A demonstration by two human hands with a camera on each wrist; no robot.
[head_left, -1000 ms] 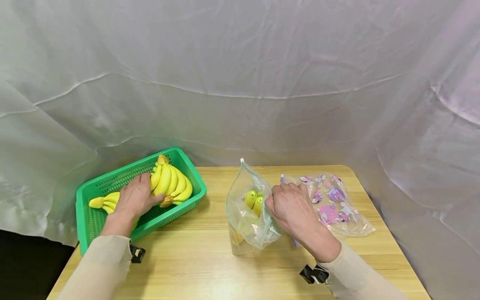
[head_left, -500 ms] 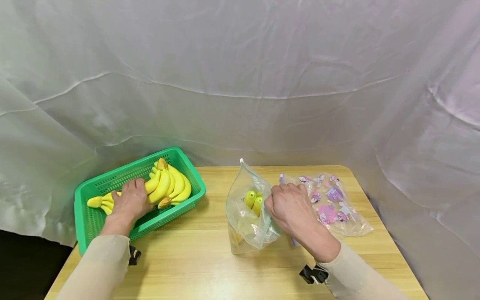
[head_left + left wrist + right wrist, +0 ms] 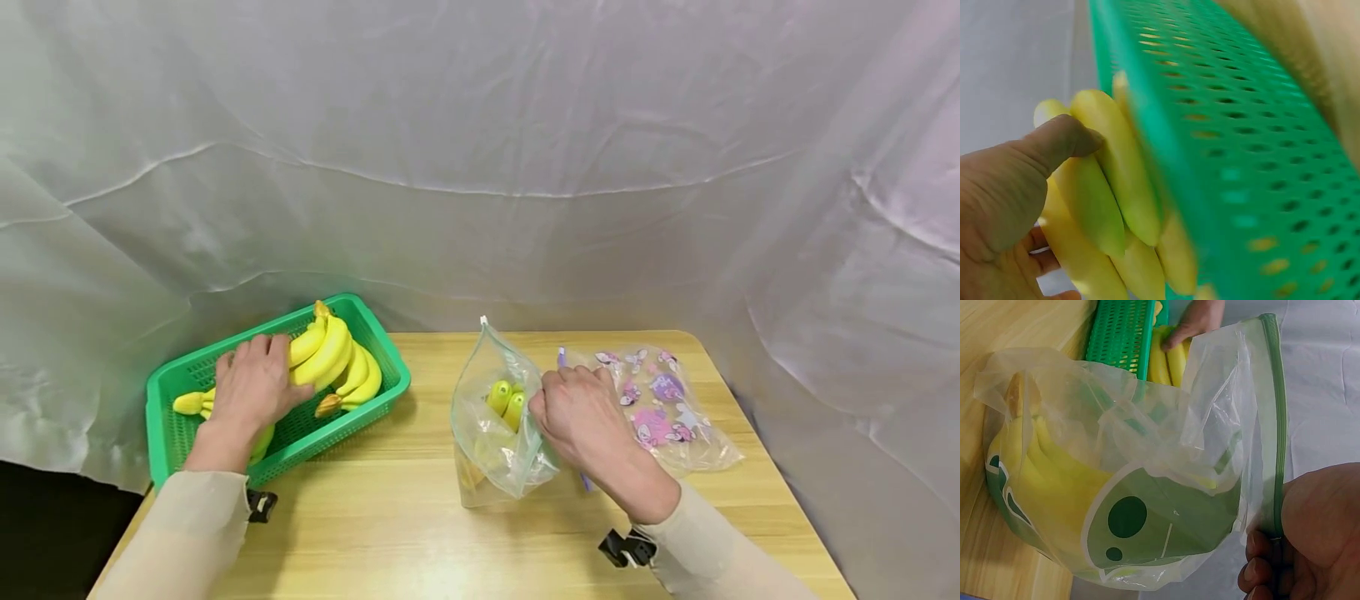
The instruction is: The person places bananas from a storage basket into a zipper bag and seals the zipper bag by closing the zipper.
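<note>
My left hand (image 3: 253, 379) holds a bunch of bananas (image 3: 324, 350) over the green basket (image 3: 386, 342). In the left wrist view the thumb lies across the bananas (image 3: 1132, 172), with other fingers on their far side. More bananas (image 3: 366, 385) lie under and beside that bunch, and others (image 3: 191, 404) show at the basket's left end. At mid-table a clear zip bag (image 3: 468, 467) stands upright with its mouth spread. Bananas (image 3: 1054, 469) sit inside it. My right hand (image 3: 581, 417) grips the bag's right rim, the green zip strip (image 3: 1277, 425).
A flat printed plastic bag (image 3: 663, 417) with a purple zip edge lies on the right of the wooden table (image 3: 375, 533), partly behind my right hand. A grey curtain (image 3: 480, 208) hangs along the back and sides.
My left hand shifted leftward, then rose a little with the bunch, which now stands higher above the other bananas. The right hand and the zip bag stay in place.
</note>
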